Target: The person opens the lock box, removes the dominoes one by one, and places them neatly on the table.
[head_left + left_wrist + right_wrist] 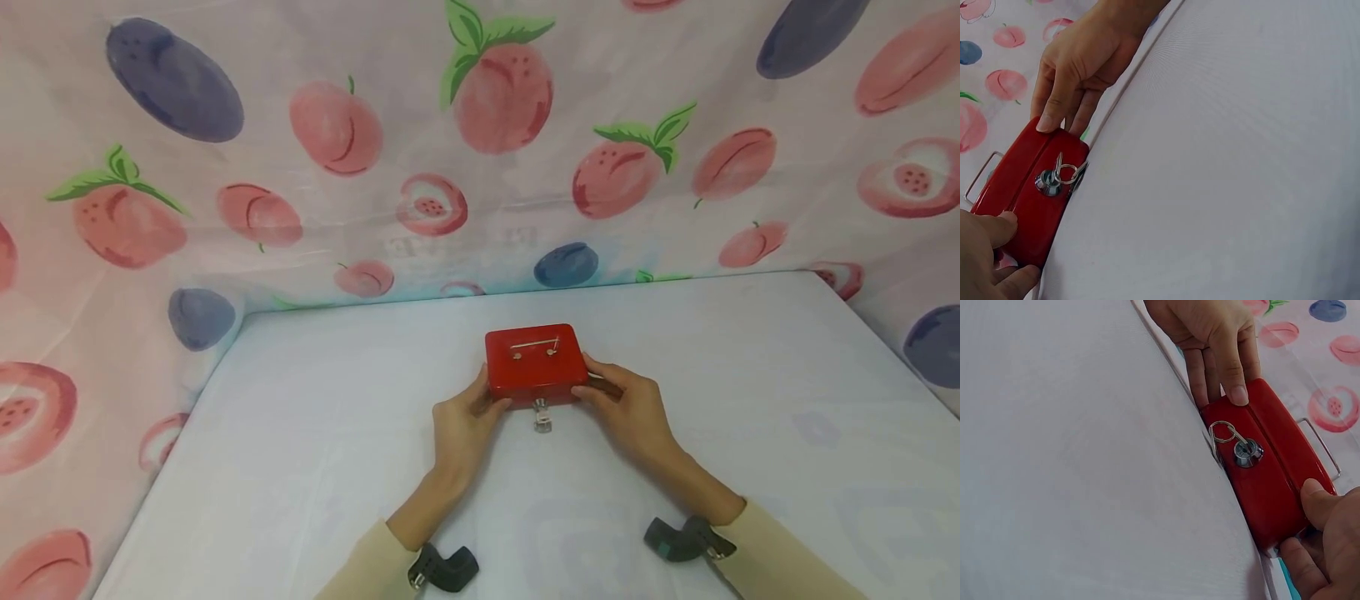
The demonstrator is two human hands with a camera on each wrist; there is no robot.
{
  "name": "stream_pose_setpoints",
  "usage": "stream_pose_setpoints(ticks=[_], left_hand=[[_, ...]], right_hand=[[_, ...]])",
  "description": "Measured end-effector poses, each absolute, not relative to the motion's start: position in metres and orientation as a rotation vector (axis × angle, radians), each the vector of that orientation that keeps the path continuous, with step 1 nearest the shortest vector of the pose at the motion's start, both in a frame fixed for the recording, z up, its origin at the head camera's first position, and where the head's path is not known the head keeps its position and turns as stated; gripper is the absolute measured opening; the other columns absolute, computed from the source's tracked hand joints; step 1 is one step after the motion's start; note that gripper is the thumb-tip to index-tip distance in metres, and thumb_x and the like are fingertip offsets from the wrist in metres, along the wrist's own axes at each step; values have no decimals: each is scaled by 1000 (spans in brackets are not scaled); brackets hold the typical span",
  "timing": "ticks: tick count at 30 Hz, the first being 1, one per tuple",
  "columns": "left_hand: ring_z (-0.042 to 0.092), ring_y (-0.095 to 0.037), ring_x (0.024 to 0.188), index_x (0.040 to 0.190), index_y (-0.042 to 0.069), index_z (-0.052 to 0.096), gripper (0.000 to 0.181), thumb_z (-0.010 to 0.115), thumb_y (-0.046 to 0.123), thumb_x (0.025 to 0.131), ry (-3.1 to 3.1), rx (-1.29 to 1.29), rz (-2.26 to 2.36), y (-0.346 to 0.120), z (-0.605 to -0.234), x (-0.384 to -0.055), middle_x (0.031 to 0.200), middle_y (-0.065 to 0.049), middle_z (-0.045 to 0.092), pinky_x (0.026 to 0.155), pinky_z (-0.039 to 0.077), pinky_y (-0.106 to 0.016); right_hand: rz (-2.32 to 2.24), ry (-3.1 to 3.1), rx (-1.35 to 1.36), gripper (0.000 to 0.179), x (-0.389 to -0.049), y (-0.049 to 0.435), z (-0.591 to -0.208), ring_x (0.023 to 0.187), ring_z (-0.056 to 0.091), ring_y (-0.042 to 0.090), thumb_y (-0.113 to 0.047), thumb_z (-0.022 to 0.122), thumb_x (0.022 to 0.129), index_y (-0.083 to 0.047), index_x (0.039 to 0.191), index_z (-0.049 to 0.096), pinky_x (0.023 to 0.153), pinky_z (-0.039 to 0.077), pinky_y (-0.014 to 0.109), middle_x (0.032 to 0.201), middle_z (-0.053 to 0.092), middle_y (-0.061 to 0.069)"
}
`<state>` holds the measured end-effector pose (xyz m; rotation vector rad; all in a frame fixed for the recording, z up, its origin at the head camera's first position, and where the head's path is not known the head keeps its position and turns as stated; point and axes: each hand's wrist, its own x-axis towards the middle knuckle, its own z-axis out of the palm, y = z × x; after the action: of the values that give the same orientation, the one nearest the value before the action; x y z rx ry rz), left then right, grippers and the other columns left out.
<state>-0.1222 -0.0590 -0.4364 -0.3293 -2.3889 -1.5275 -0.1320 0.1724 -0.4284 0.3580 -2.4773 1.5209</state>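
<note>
A small red metal cash box (534, 375) is on the white table with its lid down. On its lid is a thin wire handle (535, 342). A round silver lock (1047, 183) is set in the front wall, with a key (1239, 437) in it and a ring hanging from that key. My left hand (462, 429) grips the left end of the box, thumb (1002, 228) on the front face. At the right end, my right hand (633, 414) holds it likewise, thumb (1317, 497) against the front. The fingers behind the box are partly hidden.
The white-covered table (337, 467) spreads around the box. Behind it and at the sides hangs a pink curtain (360, 208) printed with fruit. Dark devices (450, 569) are strapped at both wrists, over beige sleeves.
</note>
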Motion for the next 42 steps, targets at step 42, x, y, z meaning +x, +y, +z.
stream_pose_setpoints(ticks=[42], left_hand=[[64,-17,106,126,4,62,47,73,21,84,-2281,-333,-1342,-60,-421,-132,118,-6,66,88,51,-31]], right_hand=[[1406,-2411,313,36,-139,171,-414,101,66,23,-12,76,82,-6,116,66,84,51,28,110,69,7]])
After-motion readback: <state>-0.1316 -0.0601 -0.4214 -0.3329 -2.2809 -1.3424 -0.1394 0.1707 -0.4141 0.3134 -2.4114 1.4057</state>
